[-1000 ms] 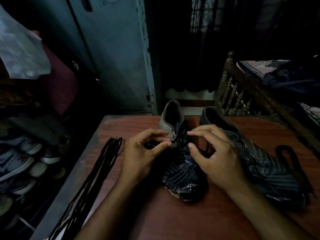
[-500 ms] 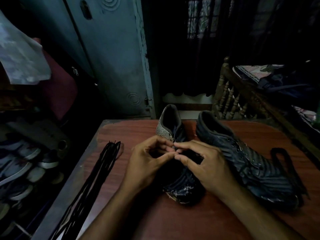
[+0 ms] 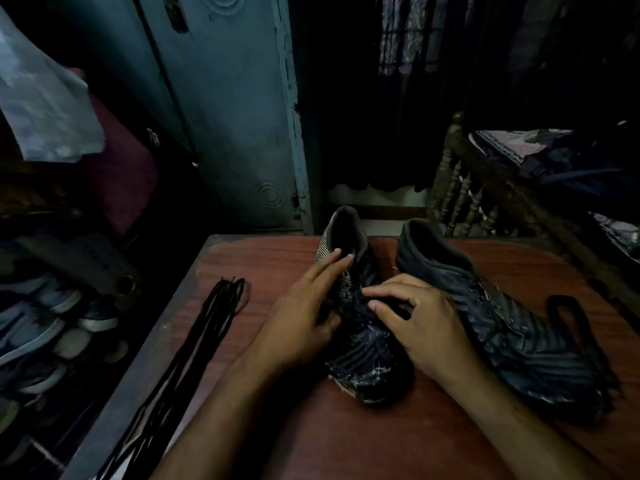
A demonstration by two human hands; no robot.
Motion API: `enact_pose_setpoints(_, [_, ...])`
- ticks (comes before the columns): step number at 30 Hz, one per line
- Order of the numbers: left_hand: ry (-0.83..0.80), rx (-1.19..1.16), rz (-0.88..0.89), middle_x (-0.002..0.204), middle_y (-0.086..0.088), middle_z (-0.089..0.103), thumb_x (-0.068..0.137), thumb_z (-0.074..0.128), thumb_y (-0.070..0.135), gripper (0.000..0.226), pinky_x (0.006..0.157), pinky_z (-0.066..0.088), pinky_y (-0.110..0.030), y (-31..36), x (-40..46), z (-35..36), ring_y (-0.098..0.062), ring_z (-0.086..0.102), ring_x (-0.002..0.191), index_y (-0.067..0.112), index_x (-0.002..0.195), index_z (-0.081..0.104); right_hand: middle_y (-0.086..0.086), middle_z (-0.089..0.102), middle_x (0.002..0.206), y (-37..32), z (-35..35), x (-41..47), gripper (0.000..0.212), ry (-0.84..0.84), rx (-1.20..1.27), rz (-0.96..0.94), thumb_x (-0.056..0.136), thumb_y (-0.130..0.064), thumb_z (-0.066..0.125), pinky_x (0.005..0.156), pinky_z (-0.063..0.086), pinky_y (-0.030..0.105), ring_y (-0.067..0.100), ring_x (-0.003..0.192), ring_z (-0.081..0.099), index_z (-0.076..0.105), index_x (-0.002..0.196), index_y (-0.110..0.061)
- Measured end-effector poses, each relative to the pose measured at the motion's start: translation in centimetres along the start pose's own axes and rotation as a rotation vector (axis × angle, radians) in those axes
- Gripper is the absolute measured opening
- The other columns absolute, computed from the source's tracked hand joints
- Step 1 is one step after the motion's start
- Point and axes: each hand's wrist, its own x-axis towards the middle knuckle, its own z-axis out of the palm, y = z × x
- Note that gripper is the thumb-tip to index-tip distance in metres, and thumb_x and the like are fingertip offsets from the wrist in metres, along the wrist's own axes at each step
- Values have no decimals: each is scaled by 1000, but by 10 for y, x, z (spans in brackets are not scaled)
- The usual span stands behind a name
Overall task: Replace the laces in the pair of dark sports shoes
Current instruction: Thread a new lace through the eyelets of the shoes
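Observation:
Two dark sports shoes stand on a reddish wooden table (image 3: pixel 349 441), toes toward me. My left hand (image 3: pixel 304 306) lies with straight fingers along the left side of the left shoe (image 3: pixel 370 368), fingertips at its collar. My right hand (image 3: pixel 419 323) sits over that shoe's lacing, its curled index finger and thumb pinching the dark lace there. The right shoe (image 3: pixel 512 334) lies untouched beside it. A bundle of long black laces (image 3: pixel 194 358) stretches along the table's left edge. A loose black lace (image 3: pixel 568 313) loops beside the right shoe.
A rack of shoes (image 3: pixel 41 323) fills the dim space left of the table. A grey metal cupboard door (image 3: pixel 225 116) stands behind. A wooden bed rail (image 3: pixel 460 195) with bedding borders the table's far right side.
My left hand has let go of the lace and stretched its fingers up the side of the left shoe. My right hand has stayed over the lacing.

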Motion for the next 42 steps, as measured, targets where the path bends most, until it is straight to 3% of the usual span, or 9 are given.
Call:
enact_pose_setpoints(3, [17,30,-53,152,22,23,80,61,22,82,94,55,-35,-1,1,-6,-3,58,114,40,156,36,-19,68,93,0,-1,0,12,-20,-25,37,87,-18,77,80,50,19,-2,94,63,78,94,-28])
enact_pose_setpoints(6, [44,35,-81,129,24,24,83,75,14,66,87,55,-22,-2,1,-10,1,61,95,33,142,54,-19,66,92,0,-2,1,9,-27,-63,54,88,-22,76,77,46,13,-3,93,62,75,89,-31])
enact_pose_setpoints(9, [72,-10,-80,122,18,29,81,79,10,40,77,48,-9,0,0,-12,3,58,97,25,114,62,-18,66,91,-1,-2,3,11,-57,-74,62,89,-21,74,75,44,9,-3,91,62,72,87,-32])
enact_pose_setpoints(14, [60,59,31,125,18,46,78,84,18,36,78,39,-5,-3,3,-13,9,51,100,26,98,55,-15,66,86,-5,-2,1,13,-121,-85,57,87,-16,76,70,44,8,0,84,63,72,83,-27])
enact_pose_setpoints(19, [-19,124,83,114,18,43,83,83,25,36,83,34,0,-7,1,-15,15,46,101,32,113,67,-16,65,86,-5,-3,2,11,-117,-78,67,88,-17,75,71,42,7,-3,85,61,73,84,-27])
enact_pose_setpoints(24, [19,63,89,111,22,41,85,82,23,19,82,35,-3,-7,0,-16,8,49,98,30,98,70,-15,64,86,-5,1,1,13,-127,-96,47,89,-17,74,71,41,5,-2,88,60,70,83,-28])
enact_pose_setpoints(35, [31,-2,135,115,16,41,92,74,17,13,87,35,-4,-1,-2,-10,4,49,101,21,103,68,-9,67,94,-2,-9,7,7,-303,6,85,92,-19,70,77,45,12,0,91,61,71,89,-25])
enact_pose_setpoints(39, [-8,-13,125,116,15,39,94,72,19,12,86,35,-4,0,-3,-11,3,49,102,24,103,67,-12,63,94,-1,-6,3,6,-280,-25,83,93,-20,69,74,40,6,-2,93,59,69,90,-24])
enact_pose_setpoints(42, [-12,-17,134,116,15,38,95,72,18,11,86,35,-4,1,-3,-10,2,49,101,23,104,66,-14,62,91,1,-3,3,8,-250,-63,80,93,-25,67,72,44,15,2,87,60,67,87,-30])
